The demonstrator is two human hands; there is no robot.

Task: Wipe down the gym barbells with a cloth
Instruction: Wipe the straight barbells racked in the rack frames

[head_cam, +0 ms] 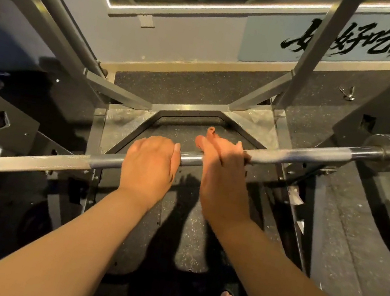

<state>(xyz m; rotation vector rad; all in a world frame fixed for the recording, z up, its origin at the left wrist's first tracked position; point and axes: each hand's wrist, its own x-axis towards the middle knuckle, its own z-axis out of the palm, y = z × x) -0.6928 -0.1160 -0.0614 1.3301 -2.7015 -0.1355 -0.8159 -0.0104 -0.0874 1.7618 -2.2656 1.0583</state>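
Both hands on the barbell (290,155), mid-shaft, close together. Left hand (150,163) is wrapped over it. Right hand (220,173) sits just beside, some fingers hooked round, two poking forward. The bar runs low-left to high-right, so each hand would slide outward along it. No cloth in sight.

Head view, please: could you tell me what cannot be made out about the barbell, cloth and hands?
- Cloth, head view: none visible; left hand and right hand cover the barbell there.
- Barbell ends, head view: cut off by left and right edges.
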